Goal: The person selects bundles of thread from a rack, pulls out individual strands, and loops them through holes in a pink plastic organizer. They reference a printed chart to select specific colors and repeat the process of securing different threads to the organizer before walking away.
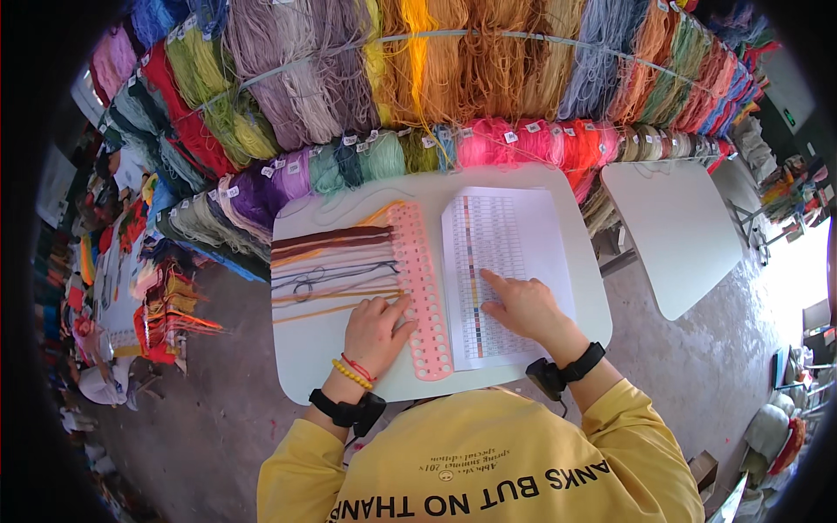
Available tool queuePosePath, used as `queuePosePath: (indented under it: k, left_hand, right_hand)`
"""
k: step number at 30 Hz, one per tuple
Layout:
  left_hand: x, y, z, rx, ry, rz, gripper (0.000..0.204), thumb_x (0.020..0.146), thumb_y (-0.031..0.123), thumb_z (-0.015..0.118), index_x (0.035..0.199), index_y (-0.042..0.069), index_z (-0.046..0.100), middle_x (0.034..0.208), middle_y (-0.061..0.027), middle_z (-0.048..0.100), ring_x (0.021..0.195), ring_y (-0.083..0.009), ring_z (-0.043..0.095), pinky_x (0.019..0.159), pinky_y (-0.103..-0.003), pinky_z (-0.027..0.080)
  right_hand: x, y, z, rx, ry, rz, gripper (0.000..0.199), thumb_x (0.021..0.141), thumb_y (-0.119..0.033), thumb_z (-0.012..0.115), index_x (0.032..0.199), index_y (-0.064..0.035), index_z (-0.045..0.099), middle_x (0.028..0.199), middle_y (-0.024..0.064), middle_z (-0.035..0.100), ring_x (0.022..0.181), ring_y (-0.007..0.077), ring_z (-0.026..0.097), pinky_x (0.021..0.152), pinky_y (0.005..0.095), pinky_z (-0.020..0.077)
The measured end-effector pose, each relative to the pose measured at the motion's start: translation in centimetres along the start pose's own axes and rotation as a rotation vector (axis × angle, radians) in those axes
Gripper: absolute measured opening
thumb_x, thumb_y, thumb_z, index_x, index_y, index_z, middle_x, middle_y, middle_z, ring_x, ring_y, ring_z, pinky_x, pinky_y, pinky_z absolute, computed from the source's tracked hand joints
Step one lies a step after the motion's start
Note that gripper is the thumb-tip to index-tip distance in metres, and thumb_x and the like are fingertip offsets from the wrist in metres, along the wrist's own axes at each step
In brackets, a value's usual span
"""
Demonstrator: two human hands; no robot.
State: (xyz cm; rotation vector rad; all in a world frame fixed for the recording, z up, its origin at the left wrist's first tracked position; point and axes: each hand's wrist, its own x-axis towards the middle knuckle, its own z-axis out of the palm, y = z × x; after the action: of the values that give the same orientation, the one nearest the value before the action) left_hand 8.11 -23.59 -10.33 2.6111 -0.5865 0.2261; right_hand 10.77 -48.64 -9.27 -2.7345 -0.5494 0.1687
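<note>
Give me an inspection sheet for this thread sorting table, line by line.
Surface: small white table, partly bare.
Job's things: pink thread organizer with holes, threads tied along its left; printed colour chart beside it.
Clutter: nothing seen.
Grippers: left hand rests at the organizer's edge; right hand points a finger at the chart.
Cables: nothing seen.
Surroundings: hanging yarn skeins behind, second white table to the right, concrete floor.

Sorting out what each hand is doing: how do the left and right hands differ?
The left hand lies on the pink holed strip with fingers curled; the right hand rests on the printed colour chart, index finger pointing. The left wrist carries bead bracelets, the right none. Both wear black wrist straps.
</note>
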Motion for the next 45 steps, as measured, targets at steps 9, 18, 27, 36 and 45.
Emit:
queuePosePath:
  k: [9, 18, 27, 36, 45]
  left_hand:
    - [0.1, -0.4, -0.1, -0.071, -0.032, -0.014, 0.033, 0.072, 0.022, 0.058, 0.1, 0.006, 0.056, 0.072, -0.0099, 0.049, 0.07, -0.0269, 0.047, 0.065, -0.036, 0.038]
    - [-0.6, -1.6, -1.5, -0.2, -0.061, -0.026, 0.029, 0.072, 0.019, 0.057, 0.097, 0.004, 0.055, 0.076, -0.0108, 0.051, 0.076, -0.028, 0.049, 0.068, -0.036, 0.04]
    - [0.0, -9.5, -6.4, -0.301, 0.214, -0.135, 0.019, 0.071, 0.012, 0.058, 0.089, 0.005, 0.057, 0.075, -0.0096, 0.056, 0.069, -0.0247, 0.055, 0.061, -0.033, 0.044]
    - [7.2, -25.2, -8.6, -0.396, 0.716, -0.456, 0.012, 0.07, 0.012, 0.061, 0.08, 0.005, 0.061, 0.072, -0.0093, 0.06, 0.064, -0.0197, 0.059, 0.06, -0.028, 0.046]
    - [10.4, -26.3, -6.2, -0.316, 0.743, -0.453, 0.014, 0.071, 0.017, 0.062, 0.076, 0.004, 0.059, 0.071, -0.0095, 0.057, 0.062, -0.0243, 0.056, 0.058, -0.033, 0.045]
  right_hand:
    - [0.0, 0.0, -0.1, 0.004, -0.005, -0.001, 0.049, 0.073, -0.027, 0.057, 0.116, -0.0094, 0.041, 0.076, 0.011, 0.06, 0.068, 0.0276, 0.059, 0.065, 0.0395, 0.0431]
    - [0.5, -0.8, -0.7, 0.017, -0.085, 0.049, 0.051, 0.074, -0.025, 0.056, 0.12, -0.0101, 0.04, 0.081, 0.0118, 0.06, 0.073, 0.0292, 0.057, 0.066, 0.038, 0.0441]
    - [0.2, -4.2, -5.8, 0.171, -0.039, 0.092, 0.033, 0.073, -0.02, 0.059, 0.102, -0.0061, 0.055, 0.07, 0.0093, 0.058, 0.064, 0.0242, 0.057, 0.061, 0.0332, 0.0448]
    - [1.2, -10.4, -5.7, 0.33, -0.002, -0.029, 0.027, 0.071, -0.013, 0.061, 0.095, -0.0021, 0.056, 0.067, 0.009, 0.057, 0.057, 0.0192, 0.056, 0.055, 0.0291, 0.0447]
    - [2.5, -11.3, -4.8, 0.258, -0.044, 0.011, 0.026, 0.071, -0.014, 0.061, 0.094, -0.0035, 0.056, 0.066, 0.0082, 0.057, 0.057, 0.02, 0.056, 0.054, 0.0296, 0.0444]
